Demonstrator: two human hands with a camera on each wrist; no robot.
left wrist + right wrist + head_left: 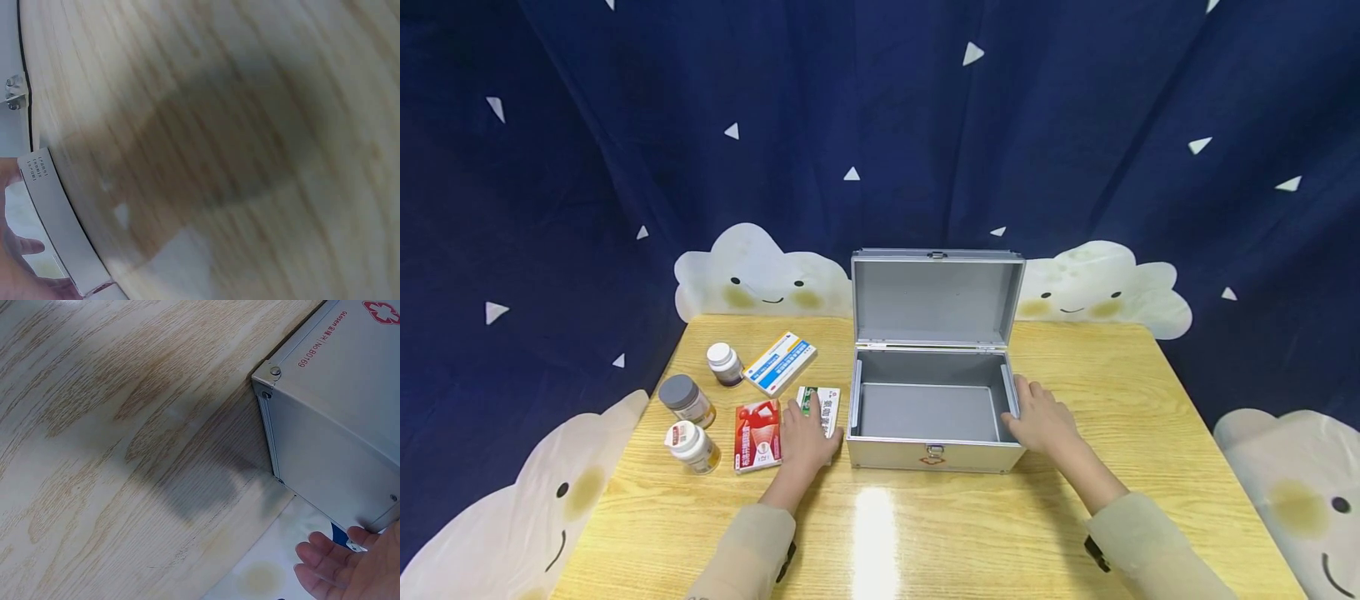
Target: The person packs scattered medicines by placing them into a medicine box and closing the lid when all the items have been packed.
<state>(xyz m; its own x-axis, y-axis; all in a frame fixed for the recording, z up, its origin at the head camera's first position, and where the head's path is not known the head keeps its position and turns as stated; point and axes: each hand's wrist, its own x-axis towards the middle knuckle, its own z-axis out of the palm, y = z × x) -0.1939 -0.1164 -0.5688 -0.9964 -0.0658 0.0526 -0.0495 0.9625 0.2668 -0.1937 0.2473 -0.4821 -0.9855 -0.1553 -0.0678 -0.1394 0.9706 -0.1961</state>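
Note:
My left hand (807, 437) spans a white and green medicine box (829, 402), thumb by its right edge and fingers over its left part. In the left wrist view, fingers (31, 245) lie around the white box (65, 219). A red box (758, 437) lies just left of that hand. The silver metal case (887, 454) stands with its lid up and its inside bare. My right hand (1043, 421) is at the case's right wall, thumb near the rim. The right wrist view shows that hand (356, 565) with loosely extended fingers beside the case (325, 450).
A blue and white box (780, 364) lies behind the red one. To the left are a small white-capped bottle (726, 365), a grey-capped bottle (687, 400) and another white-capped bottle (692, 447). A dark blue curtain (910, 125) hangs behind the wooden table (1090, 358).

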